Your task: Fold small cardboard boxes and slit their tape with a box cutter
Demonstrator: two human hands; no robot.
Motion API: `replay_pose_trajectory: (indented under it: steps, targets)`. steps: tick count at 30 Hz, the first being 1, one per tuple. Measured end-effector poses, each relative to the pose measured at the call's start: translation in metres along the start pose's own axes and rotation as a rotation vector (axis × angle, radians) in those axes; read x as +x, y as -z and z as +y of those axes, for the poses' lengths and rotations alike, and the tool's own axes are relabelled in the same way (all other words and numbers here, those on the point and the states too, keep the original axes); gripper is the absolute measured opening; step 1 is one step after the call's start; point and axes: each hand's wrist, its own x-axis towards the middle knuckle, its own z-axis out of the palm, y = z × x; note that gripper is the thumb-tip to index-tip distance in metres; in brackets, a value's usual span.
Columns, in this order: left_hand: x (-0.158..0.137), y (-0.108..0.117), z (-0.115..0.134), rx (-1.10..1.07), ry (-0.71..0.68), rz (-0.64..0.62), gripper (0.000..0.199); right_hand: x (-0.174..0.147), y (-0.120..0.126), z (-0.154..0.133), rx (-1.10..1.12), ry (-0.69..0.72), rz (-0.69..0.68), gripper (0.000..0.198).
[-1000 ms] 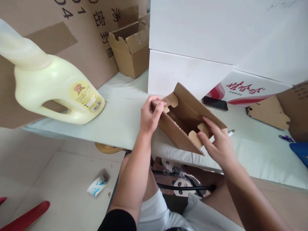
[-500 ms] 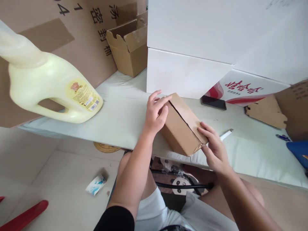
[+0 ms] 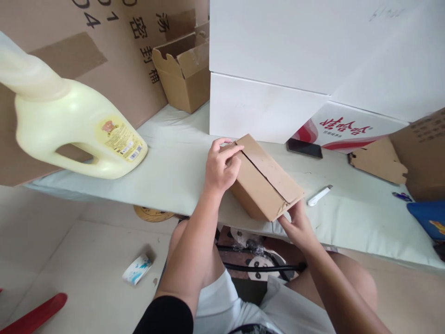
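A small brown cardboard box [image 3: 267,174] sits tilted at the front edge of the covered surface, its lid flap down with a thin dark gap along the seam. My left hand [image 3: 222,167] grips its far left end, index finger stretched over the top by the seam, other fingers bent. At the near right end, my right hand [image 3: 297,225] holds the box from below, thumb against the end face and fingertips hidden beneath. To the right of the box lies a white utility knife [image 3: 320,195].
White boxes [image 3: 267,106] stand behind, with a black phone [image 3: 304,148] at their foot. A pale yellow jug [image 3: 79,125] is at left, near an open carton [image 3: 186,69]. Flat cardboard [image 3: 378,160] and a blue item [image 3: 427,215] lie at right.
My right hand has slid from the lid's right edge down to underneath the near right end. My left hand stays at the far end, and the utility knife shows fully now.
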Motion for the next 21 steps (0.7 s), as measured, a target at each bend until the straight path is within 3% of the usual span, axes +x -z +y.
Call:
replay_pose_trajectory:
  steps: [5,7,9,12,16,18,21]
  targets:
    - [-0.001,0.005,0.005,-0.005,0.046,0.074,0.034,-0.001,0.0,-0.011,-0.027,-0.028,-0.005,0.051]
    - [-0.001,0.009,0.008,-0.051,0.087,0.072,0.041,0.0,0.005,-0.024,-0.015,0.015,0.061,0.055]
    - [-0.001,0.012,0.012,-0.128,0.196,0.028,0.05,0.003,0.01,-0.042,0.02,0.094,0.21,0.055]
    - [-0.002,0.011,0.017,-0.234,0.372,-0.115,0.056,0.016,0.017,-0.075,0.043,0.18,0.52,0.035]
    - [-0.007,0.007,0.022,-0.396,0.352,-0.496,0.072,0.039,0.027,-0.108,0.236,0.26,0.834,0.015]
    - [-0.011,0.005,0.025,-0.491,0.356,-0.687,0.085,0.046,0.031,-0.114,0.341,0.381,0.845,0.012]
    - [-0.016,0.001,0.029,-0.571,0.552,-0.787,0.091,0.048,0.035,-0.117,0.286,0.41,0.686,0.038]
